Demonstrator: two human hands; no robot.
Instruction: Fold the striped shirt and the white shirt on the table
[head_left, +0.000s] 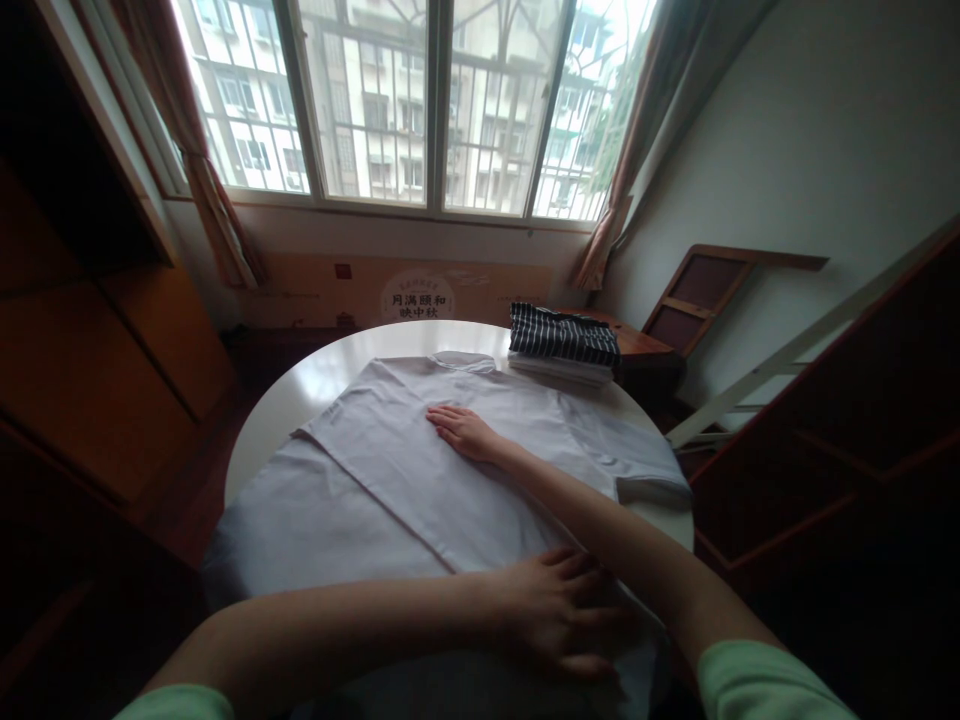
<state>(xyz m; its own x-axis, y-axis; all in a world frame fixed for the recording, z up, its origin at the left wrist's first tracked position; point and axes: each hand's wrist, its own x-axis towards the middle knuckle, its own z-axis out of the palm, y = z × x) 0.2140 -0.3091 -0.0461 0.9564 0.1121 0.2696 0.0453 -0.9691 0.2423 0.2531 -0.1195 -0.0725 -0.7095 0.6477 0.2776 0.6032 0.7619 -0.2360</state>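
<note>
A white shirt (405, 470) lies spread over a round white table (300, 390), its collar at the far side. The panel at its left is folded over in a long diagonal edge, and a short sleeve reaches out at the right. My right hand (466, 432) rests flat on the upper middle of the shirt, fingers stretched out. Nearer to me, my left hand (559, 610) crosses under my right forearm to the shirt's lower right part. Its fingers are spread and slightly blurred, and nothing shows in its grasp.
Folded clothes, with a black striped one (562, 332) on top, sit at the table's far right edge. Behind the table are a brown wooden desk (626, 330) and a barred window. A wooden cabinet (112, 380) stands at left, a white ladder-like frame (757, 375) at right.
</note>
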